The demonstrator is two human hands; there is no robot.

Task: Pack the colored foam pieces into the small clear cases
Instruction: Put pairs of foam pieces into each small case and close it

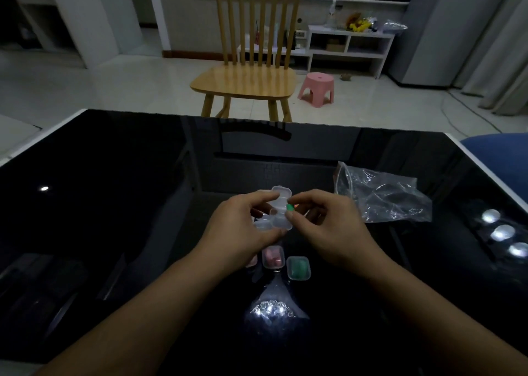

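My left hand (pixel 245 224) holds a small clear case (pixel 281 211) open above the black table, its lid tilted up at the far side. My right hand (pixel 323 227) pinches a green foam piece (pixel 290 207) between thumb and forefinger at the case's right edge. Below my hands, two shut clear cases lie on the table: one with pink foam (pixel 273 257) and one with green foam (pixel 298 267). Another clear case (pixel 261 227) shows partly under my left fingers. Something pinkish peeks out beneath my left wrist, too hidden to identify.
A crumpled clear plastic bag (pixel 383 197) lies on the glossy black table (pixel 128 204) to the right of my hands. A wooden chair (pixel 245 81) stands beyond the far edge, with a pink stool (pixel 317 88) beside it. Lamp reflections glare at the table's right side.
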